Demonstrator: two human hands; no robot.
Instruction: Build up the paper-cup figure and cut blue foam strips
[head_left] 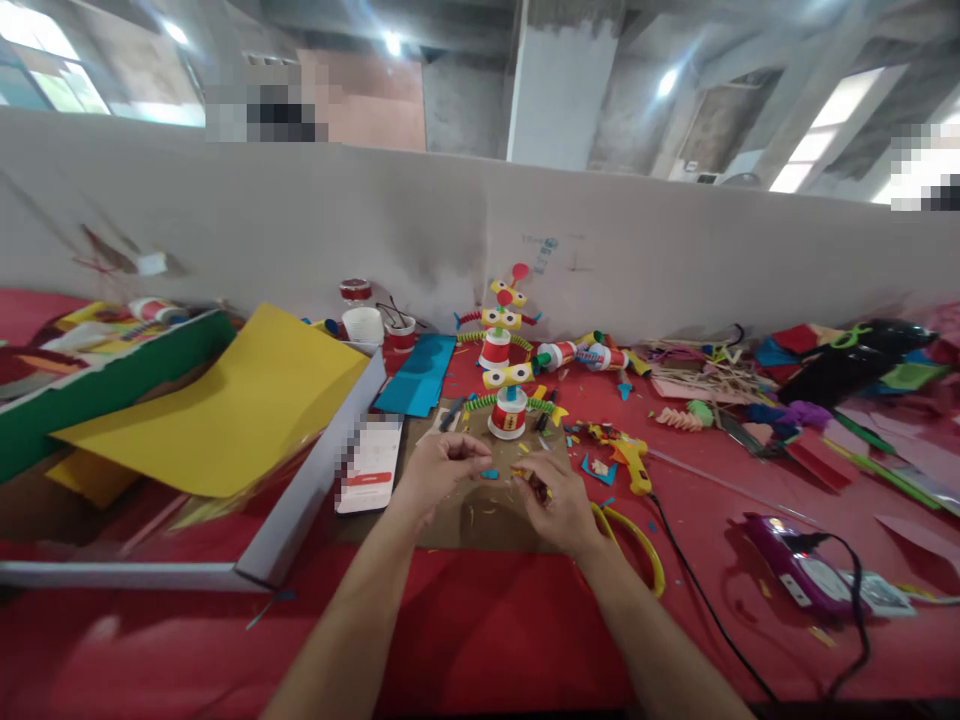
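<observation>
My left hand (pixel 448 468) is closed in a pinch over a brown board, thumb and forefinger together. Just below its fingertips is a small blue piece (pixel 490 474); whether the fingers touch it I cannot tell. Facing it from the right, my right hand (pixel 553 494) has its fingers curled together, with a bit of yellow showing among them. Right behind both hands stands a paper-cup figure (pixel 511 412) with a yellow eyed head and green folded arms. Similar cup figures (pixel 495 348) stand behind it.
Left are a phone (pixel 369 465), blue sheets (pixel 420 375) and a box (pixel 315 510) holding yellow card (pixel 225 410). At right lie a yellow glue gun (pixel 636 463) with a black cord, a yellow tape ring (pixel 654 560), a purple power unit (pixel 799 570) and craft scraps.
</observation>
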